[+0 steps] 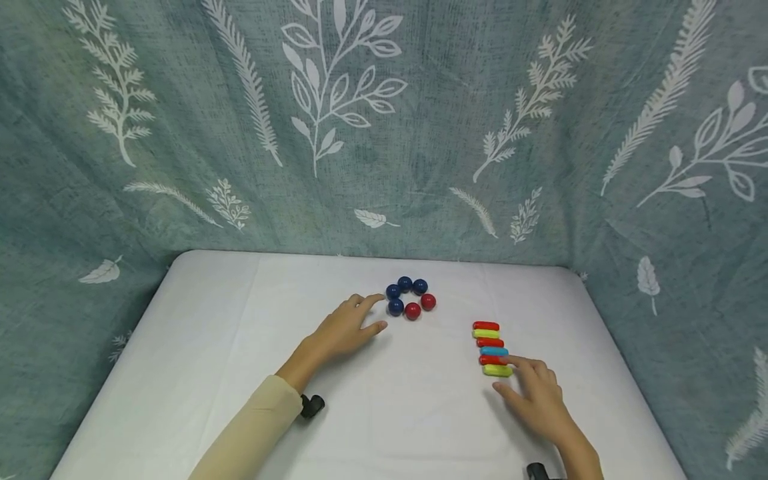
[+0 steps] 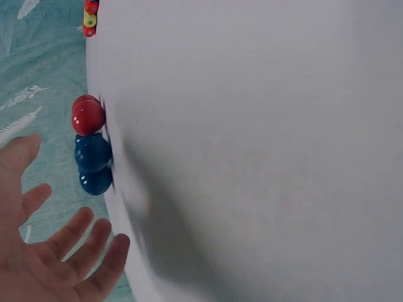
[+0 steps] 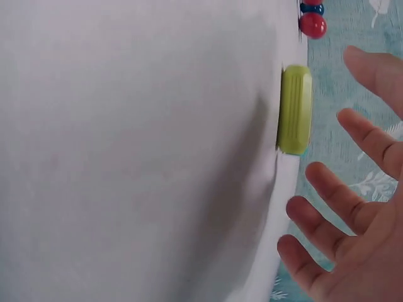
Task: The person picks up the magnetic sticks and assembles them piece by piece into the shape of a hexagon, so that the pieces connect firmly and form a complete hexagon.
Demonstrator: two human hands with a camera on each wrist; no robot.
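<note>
Several dark blue balls (image 1: 395, 307) and two red balls (image 1: 412, 311) form a ring near the middle of the table. My left hand (image 1: 348, 327) reaches over the table just left of the ring, fingers spread and holding nothing. To the right, red, yellow-green and blue sticks (image 1: 493, 351) lie side by side in a column. Over the near end of that column is my right hand (image 1: 537, 395), its index fingertip overlapping the lower sticks in the head view. In the right wrist view its fingers stand apart beside the nearest yellow-green stick (image 3: 295, 110), with nothing between them.
A white cloth (image 1: 414, 413) covers the table. Behind and at both sides hangs a green curtain (image 1: 420, 160) with white leaf prints. A black wrist camera (image 1: 312, 406) sits at the left wrist, another (image 1: 537, 471) at the right.
</note>
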